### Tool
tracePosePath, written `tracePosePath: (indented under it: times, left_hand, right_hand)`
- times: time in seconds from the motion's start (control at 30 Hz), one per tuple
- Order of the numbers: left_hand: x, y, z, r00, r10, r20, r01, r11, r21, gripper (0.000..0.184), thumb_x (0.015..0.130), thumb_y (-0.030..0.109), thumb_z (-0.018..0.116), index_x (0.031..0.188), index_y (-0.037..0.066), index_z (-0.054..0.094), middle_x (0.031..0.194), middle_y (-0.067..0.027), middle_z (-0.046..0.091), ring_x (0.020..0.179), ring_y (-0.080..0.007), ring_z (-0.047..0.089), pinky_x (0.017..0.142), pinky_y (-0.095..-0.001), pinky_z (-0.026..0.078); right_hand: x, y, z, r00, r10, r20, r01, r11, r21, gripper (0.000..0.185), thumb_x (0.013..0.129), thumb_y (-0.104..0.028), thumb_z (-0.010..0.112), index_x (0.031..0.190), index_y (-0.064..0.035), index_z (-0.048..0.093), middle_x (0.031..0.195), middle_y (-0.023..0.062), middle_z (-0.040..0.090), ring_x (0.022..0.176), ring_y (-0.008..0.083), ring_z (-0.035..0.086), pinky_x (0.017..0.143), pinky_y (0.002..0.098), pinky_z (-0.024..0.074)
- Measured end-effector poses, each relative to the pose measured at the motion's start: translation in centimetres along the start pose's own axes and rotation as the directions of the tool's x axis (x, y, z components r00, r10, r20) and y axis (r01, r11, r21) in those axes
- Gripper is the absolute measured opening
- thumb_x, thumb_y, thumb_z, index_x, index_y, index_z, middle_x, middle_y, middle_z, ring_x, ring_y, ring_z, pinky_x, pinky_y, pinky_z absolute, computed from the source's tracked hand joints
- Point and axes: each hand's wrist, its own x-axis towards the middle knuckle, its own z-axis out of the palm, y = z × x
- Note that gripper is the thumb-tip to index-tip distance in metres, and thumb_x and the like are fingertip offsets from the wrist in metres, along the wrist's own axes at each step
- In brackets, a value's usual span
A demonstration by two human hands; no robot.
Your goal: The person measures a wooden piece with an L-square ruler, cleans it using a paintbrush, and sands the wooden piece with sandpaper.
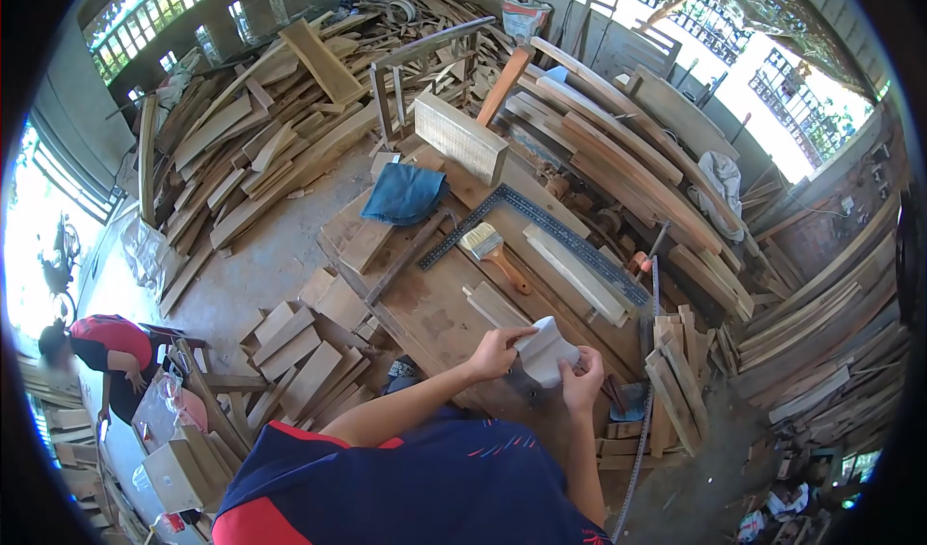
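My left hand [493,354] pinches the upper left edge of a folded white sheet of paper [545,356], possibly sandpaper. Its lower right side is held between the fingers of my right hand [582,381]. The sheet is above the near part of a wooden workbench [425,321]. Beyond my hands lie a wide paintbrush [495,255] with an orange-brown handle and a dark L-shaped carpenter's square [570,238]. Pale wood strips [577,277] lie along the square's inner side. A folded blue cloth [404,195] rests farther back, near a large wooden mallet [461,139].
Scrap boards [241,149] are heaped at the back left, and long planks [618,173] are stacked behind the bench. Cut blocks [304,352] stand left of the bench. A person in a red top [111,342] bends at the far left. A measuring tape [645,439] hangs at right.
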Motion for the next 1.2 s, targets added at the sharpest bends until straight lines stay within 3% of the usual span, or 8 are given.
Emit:
tracePosePath:
  times: [0.1,0.4,0.5,0.6,0.7,0.83,1.03,1.2]
  left_hand:
    - [0.0,2.2,-1.0,0.990,-0.098,0.099,0.093,0.995,0.046,0.064,0.078,-0.008,0.051,0.140,0.002,0.067,0.125,-0.0280,0.073,0.096,-0.0295,0.076,0.088,-0.0388,0.059]
    - [-2.1,1.1,-1.5,0.982,0.186,0.038,-0.181,0.858,0.480,0.049,0.094,0.022,0.072,0.142,0.011,0.067,0.107,-0.0195,0.067,0.094,-0.0364,0.069,0.083,-0.0437,0.057]
    - [-2.4,1.6,-1.6,0.995,0.059,0.079,-0.094,0.809,0.581,0.049,0.097,0.028,0.071,0.144,0.017,0.063,0.106,-0.0150,0.065,0.096,-0.0338,0.068,0.087,-0.0447,0.054]
    - [-2.4,2.0,-1.5,0.989,0.095,0.110,-0.145,0.671,0.728,0.055,0.096,0.025,0.069,0.150,0.024,0.057,0.112,-0.0152,0.063,0.111,-0.0320,0.064,0.095,-0.0475,0.050]
    - [-2.6,5.3,-0.7,0.994,0.109,0.014,-0.075,0.572,0.817,0.063,0.096,0.025,0.067,0.157,0.020,0.052,0.125,-0.0174,0.060,0.129,-0.0323,0.056,0.104,-0.0478,0.046]
    - [-0.6,4.2,2.4,0.871,0.345,0.349,-0.469,0.375,0.799,0.066,0.096,0.027,0.060,0.157,0.003,0.046,0.152,-0.0203,0.052,0.146,-0.0347,0.045,0.119,-0.0492,0.036]
    - [1.8,-1.9,5.3,0.831,0.356,0.427,-0.532,0.288,0.796,0.061,0.100,0.029,0.058,0.153,0.000,0.049,0.154,-0.0183,0.053,0.147,-0.0355,0.047,0.123,-0.0534,0.032]
    - [1.3,-3.3,4.6,0.795,0.529,0.297,-0.526,0.356,0.772,0.062,0.099,0.037,0.060,0.145,-0.004,0.054,0.147,-0.0188,0.058,0.145,-0.0346,0.048,0.124,-0.0530,0.032]
  right_hand:
    - [-0.1,-1.9,-0.1,0.998,-0.062,-0.008,0.060,0.983,-0.173,0.042,0.080,0.003,0.082,0.118,-0.0005,0.064,0.105,0.0149,0.071,0.097,0.0265,0.071,0.083,0.0370,0.0560]
    - [-0.4,-1.8,0.3,0.942,-0.334,-0.020,0.309,0.892,-0.331,0.040,0.081,-0.001,0.080,0.118,0.0006,0.065,0.118,0.0226,0.067,0.112,0.0433,0.065,0.095,0.0485,0.0527]
    - [-0.6,-1.3,0.6,0.933,-0.360,-0.005,0.335,0.874,-0.351,0.039,0.086,-0.005,0.078,0.123,0.0019,0.068,0.124,0.0251,0.064,0.116,0.0450,0.064,0.098,0.0490,0.0525]
    - [-0.9,-0.4,0.8,0.927,-0.374,0.025,0.354,0.852,-0.386,0.040,0.091,-0.009,0.074,0.129,0.0024,0.069,0.129,0.0276,0.061,0.119,0.0462,0.064,0.100,0.0495,0.0523]
    - [-0.9,0.0,1.1,0.927,-0.372,0.047,0.355,0.832,-0.426,0.041,0.095,-0.012,0.071,0.133,0.0017,0.069,0.132,0.0290,0.060,0.119,0.0470,0.063,0.101,0.0500,0.0525]
    - [-0.7,0.6,1.6,0.939,-0.335,0.075,0.330,0.820,-0.468,0.040,0.097,-0.015,0.068,0.134,0.0004,0.069,0.132,0.0289,0.061,0.119,0.0473,0.064,0.101,0.0505,0.0529]
    - [-0.4,0.0,1.0,0.906,-0.419,0.061,0.396,0.790,-0.468,0.041,0.097,-0.013,0.066,0.135,0.0035,0.067,0.129,0.0273,0.064,0.118,0.0460,0.064,0.101,0.0501,0.0527]
    - [-1.4,0.1,1.0,0.912,-0.405,0.059,0.392,0.822,-0.413,0.040,0.097,-0.011,0.066,0.134,0.0048,0.066,0.127,0.0271,0.064,0.119,0.0459,0.064,0.101,0.0500,0.0530]
